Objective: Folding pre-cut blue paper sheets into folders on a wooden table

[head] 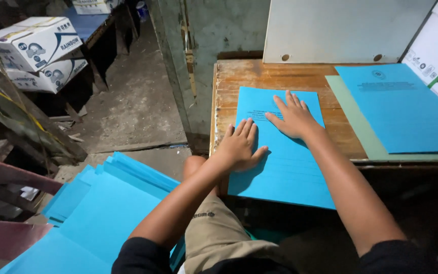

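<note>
while both press flat on a blue sheet (pixel 285 167), left hand (pixel 239 147) open, right hand (pixel 294 117) open, gripping nothing, wooden desk (pixel 239 81) beneath

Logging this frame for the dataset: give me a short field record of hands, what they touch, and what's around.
left hand: flat, palm down on blue sheet
right hand: flat, fingers spread, on the same sheet, further up
blue sheet: lies on wooden table, near edge overhangs it
to the right: second blue sheet on a pale green sheet
lower left: stack of blue sheets, fanned
far left: cardboard boxes
</note>
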